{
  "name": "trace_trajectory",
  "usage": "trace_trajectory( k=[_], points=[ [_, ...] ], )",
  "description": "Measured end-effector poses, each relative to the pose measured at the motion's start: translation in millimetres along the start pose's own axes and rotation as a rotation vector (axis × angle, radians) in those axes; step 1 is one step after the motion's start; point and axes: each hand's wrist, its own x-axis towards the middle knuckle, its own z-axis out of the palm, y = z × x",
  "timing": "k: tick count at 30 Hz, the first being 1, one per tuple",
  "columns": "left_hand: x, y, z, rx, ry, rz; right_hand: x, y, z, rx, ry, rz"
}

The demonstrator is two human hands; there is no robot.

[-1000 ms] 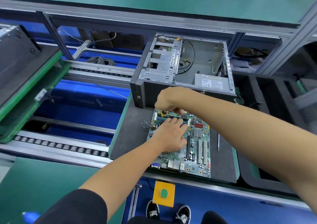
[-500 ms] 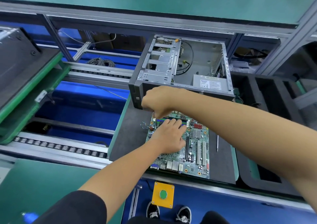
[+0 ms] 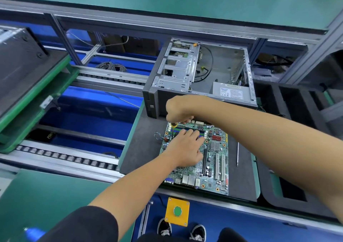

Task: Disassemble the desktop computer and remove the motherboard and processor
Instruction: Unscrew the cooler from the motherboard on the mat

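Observation:
A green motherboard lies flat on the dark grey pallet mat in front of me. My left hand rests on the board's upper left part with fingers spread, hiding what is under it. My right hand grips a screwdriver with a yellow collar, held upright with its tip down at the board's top left area. Behind the board the open computer case lies on its side, showing its metal drive cage and power supply.
A thin metal tool lies on the mat right of the board. A yellow box with a green button sits at the bench front. Roller conveyor rails and blue bins lie left; black foam trays lie right.
My right hand shifted left and down along the board's top edge, and the screwdriver now stands upright beside my left hand's fingers. My left hand stayed pressed on the board.

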Motion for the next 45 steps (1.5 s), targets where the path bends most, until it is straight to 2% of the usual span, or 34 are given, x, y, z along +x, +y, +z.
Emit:
trace_trajectory(
  k=[2,6,9,12,17,23,25,27,31,33,36,38,42,45],
  points=[
    [0.2,-0.2,-0.2,0.005,0.009,-0.003,-1.5,-1.3,-1.3,-0.236,0.028,-0.136],
    [0.0,-0.2,-0.5,0.013,0.005,-0.004,-6.8,-0.4,1.0,-0.613,0.207,-0.385],
    [-0.7,0.3,0.0,0.017,0.012,-0.008,-5.8,1.2,1.5,-0.649,0.255,-0.468],
    [-0.3,-0.1,0.1,0.005,0.019,-0.012,-1.3,10.0,2.3,-0.478,0.258,-0.395],
    [0.3,0.7,-0.1,-0.004,-0.006,-0.012,1.9,20.0,12.3,0.091,0.228,-0.198],
    [0.6,0.7,-0.3,0.004,-0.016,-0.012,3.2,13.8,13.2,0.541,0.182,-0.015],
    [0.7,0.8,-0.5,-0.007,-0.016,-0.012,1.8,12.0,12.9,0.668,0.185,0.007],
    [0.2,0.8,-0.8,-0.014,-0.008,-0.011,1.0,9.8,15.2,0.692,0.226,0.017],
    [-0.7,1.8,-0.5,-0.011,0.018,-0.01,-2.0,7.4,18.3,0.365,0.307,0.111],
    [-0.9,1.4,-0.6,-0.011,0.024,-0.012,-2.1,6.5,14.7,0.234,0.297,0.114],
    [-0.6,1.5,-0.4,-0.007,0.024,-0.017,-1.3,5.7,5.8,0.144,0.106,-0.029],
    [-0.2,0.9,-1.1,-0.005,0.026,-0.016,-1.4,6.4,0.3,-0.051,0.059,-0.129],
    [-1.2,1.2,-0.6,-0.007,0.016,-0.011,-5.0,11.0,-1.8,-0.447,0.191,-0.327],
    [-0.3,1.9,-0.7,-0.003,0.015,-0.015,-4.4,15.0,4.2,-0.525,0.276,-0.44]
  ],
)
